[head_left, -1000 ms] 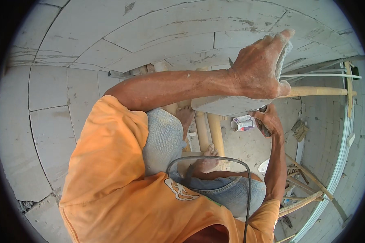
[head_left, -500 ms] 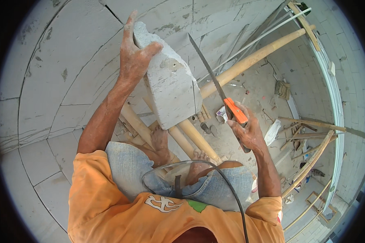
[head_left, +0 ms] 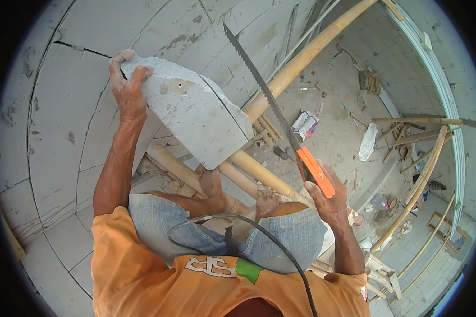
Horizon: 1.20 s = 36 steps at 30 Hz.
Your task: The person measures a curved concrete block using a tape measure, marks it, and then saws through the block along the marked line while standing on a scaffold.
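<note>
Where the left hand (head_left: 127,87) was clamped: on the rough upper-left end of a pale block (head_left: 195,113), which was left of the frame's centre.
Right hand (head_left: 329,198): wrapped round the orange handle (head_left: 316,171) of a handsaw (head_left: 272,102), right of centre.
Blade (head_left: 254,71): slanted up toward the top centre, apart from the block.
Block face: marked by a dark straight line (head_left: 226,107) toward its right end.
Below the block: bamboo poles (head_left: 259,171) ran diagonally mid-frame beside bare feet (head_left: 268,202).
</note>
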### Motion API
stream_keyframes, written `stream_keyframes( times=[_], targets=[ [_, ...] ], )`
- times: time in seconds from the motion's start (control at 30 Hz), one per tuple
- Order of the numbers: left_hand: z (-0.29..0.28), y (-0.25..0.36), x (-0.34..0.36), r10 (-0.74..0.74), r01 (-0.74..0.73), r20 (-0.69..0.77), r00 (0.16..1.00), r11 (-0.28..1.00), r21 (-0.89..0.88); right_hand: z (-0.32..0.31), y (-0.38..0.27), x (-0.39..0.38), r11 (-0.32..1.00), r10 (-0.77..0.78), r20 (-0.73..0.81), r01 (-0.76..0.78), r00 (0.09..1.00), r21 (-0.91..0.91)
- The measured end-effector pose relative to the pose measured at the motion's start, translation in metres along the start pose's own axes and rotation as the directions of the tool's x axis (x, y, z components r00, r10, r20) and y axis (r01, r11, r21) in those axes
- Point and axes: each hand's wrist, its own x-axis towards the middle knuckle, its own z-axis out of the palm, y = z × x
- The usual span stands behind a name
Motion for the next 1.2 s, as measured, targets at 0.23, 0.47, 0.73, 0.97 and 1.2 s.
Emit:
stream_keyframes(
  times=[0.23, 0.47, 0.73, 0.97, 1.2],
  targets=[
    [-0.007, 0.01, -0.017, 0.059, -0.061, 0.016, 0.998, 0.988, 0.144, -0.047, 0.023, -0.038, 0.991, -0.123, 0.159, 0.13, 0.98, -0.039],
    [-0.005, 0.018, -0.033, 0.107, -0.107, 0.016, 0.994, 0.945, 0.309, -0.043, 0.029, -0.044, 0.891, -0.39, 0.19, 0.421, 0.901, -0.172],
    [-0.026, 0.002, -0.023, -0.02, 0.024, -0.035, 0.999, 0.992, 0.124, -0.05, 0.025, -0.046, 0.962, -0.264, 0.203, 0.272, 0.943, -0.011],
    [-0.022, -0.006, -0.016, 0.023, -0.023, -0.004, 1.0, 0.999, 0.033, -0.049, 0.013, -0.043, 0.975, -0.182, 0.265, 0.209, 0.947, -0.078],
    [-0.012, -0.003, -0.012, -0.013, 0.013, -0.005, 1.0, 1.0, -0.003, -0.043, 0.006, -0.037, 0.978, -0.199, 0.254, 0.21, 0.946, -0.014]
  ],
)
